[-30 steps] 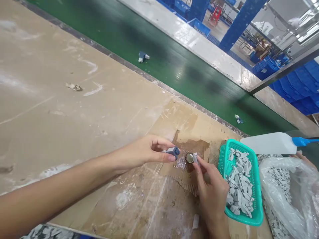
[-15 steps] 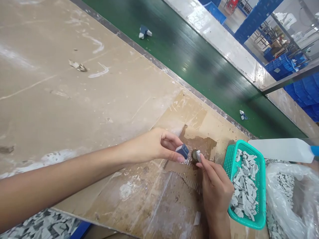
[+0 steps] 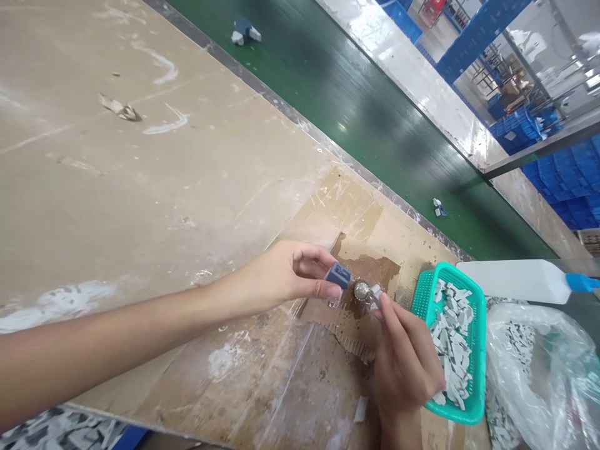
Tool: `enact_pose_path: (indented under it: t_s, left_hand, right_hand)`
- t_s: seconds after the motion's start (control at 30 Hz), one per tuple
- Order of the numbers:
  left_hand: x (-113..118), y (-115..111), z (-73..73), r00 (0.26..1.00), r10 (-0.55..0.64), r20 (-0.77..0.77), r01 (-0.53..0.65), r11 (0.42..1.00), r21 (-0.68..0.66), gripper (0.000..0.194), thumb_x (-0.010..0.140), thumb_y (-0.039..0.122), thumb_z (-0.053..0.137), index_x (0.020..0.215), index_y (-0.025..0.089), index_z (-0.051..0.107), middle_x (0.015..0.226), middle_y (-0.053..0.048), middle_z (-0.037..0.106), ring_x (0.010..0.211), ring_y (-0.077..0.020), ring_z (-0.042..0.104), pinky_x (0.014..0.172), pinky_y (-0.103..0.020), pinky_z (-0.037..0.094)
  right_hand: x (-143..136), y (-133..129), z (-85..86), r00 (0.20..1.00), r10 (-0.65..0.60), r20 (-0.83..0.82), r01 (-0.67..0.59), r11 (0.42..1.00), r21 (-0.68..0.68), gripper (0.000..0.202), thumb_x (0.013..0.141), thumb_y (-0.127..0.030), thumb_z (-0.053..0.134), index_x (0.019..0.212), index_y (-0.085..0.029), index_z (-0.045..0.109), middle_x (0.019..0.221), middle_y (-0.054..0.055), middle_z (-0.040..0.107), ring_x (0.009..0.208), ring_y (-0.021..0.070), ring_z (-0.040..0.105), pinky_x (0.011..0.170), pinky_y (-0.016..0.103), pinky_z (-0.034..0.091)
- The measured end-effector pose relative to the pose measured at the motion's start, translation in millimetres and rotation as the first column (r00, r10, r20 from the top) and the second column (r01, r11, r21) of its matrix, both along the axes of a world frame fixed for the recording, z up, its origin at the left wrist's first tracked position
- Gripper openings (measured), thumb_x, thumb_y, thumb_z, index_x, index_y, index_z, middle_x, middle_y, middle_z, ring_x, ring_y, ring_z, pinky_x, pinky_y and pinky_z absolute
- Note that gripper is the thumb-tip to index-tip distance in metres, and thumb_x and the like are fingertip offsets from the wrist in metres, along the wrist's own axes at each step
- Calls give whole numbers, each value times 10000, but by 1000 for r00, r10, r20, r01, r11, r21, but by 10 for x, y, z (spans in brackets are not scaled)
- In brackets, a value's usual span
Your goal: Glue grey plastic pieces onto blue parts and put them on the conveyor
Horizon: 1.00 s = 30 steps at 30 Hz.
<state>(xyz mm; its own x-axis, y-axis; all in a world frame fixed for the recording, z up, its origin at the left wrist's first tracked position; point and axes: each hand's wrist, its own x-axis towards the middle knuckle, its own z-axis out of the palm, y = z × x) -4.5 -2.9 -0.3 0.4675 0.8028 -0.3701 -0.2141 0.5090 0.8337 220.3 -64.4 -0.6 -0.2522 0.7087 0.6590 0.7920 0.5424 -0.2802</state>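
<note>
"What's in the left hand?"
"A blue block, pinched, left of the round cap."
"Then?"
"A pale piece by the cap, pinched in the right hand. The hands are apart."
"Beyond?"
"A basket, then a bag."

- My left hand pinches a dark blue piece.
- My right hand holds a small pale piece just beside a round metal cap.
- A green basket holds grey pieces nearby.
</note>
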Motion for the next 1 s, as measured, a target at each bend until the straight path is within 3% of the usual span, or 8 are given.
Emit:
enact_pose_path:
  t_s: [0.17,0.3,0.4,0.57,0.73,1.0]
  left_hand:
    - [66,-74,-59,999,-32,3,32,999,10,238,659,270,846,831,175,710,829,-4,765,801,-155,709,803,-260,533]
    - [97,-115,-45,999,-42,-16,42,999,8,214,666,242,830,813,174,691,768,9,743,729,-138,692,704,-228,530]
    - [115,-143,-48,999,-44,-10,45,999,17,241,665,246,833,841,167,688,752,2,738,696,-137,682,658,-218,521]
    - [146,-173,-48,999,-22,-47,24,999,42,279,648,256,850,858,151,700,711,-13,736,665,-147,683,654,-228,534]
    - [183,-199,14,1000,-6,14,5,997,71,270,629,216,860,857,147,731,819,-43,770,780,-183,724,775,-269,584]
    - [184,-241,102,1000,9,-7,-8,992,124,174,667,142,818,831,162,763,764,-9,766,757,-174,735,841,-270,597]
  right_hand:
    - [-3,7,8,998,-57,-10,57,998,13,544,822,64,645,1263,-254,658,1003,58,736,906,185,685,757,327,579]
    - [16,25,-7,1000,-17,2,17,995,-97,515,849,48,613,1251,-271,663,974,40,740,896,170,676,764,321,580]
    - [18,32,-10,998,-50,-49,46,995,-89,474,863,27,603,1213,-283,685,969,38,740,891,172,676,763,327,575]
    - [5,-7,24,975,-95,-203,54,979,-198,390,889,-24,587,1151,-286,707,983,41,730,890,183,670,756,347,564]
    - [-69,-99,99,917,-34,-398,-85,957,-279,355,889,-32,595,1121,-273,711,924,28,708,846,181,656,724,348,541]
    - [-155,-125,176,903,62,-425,-209,928,-310,377,888,-10,572,1129,-269,701,910,32,700,838,176,648,704,344,544]
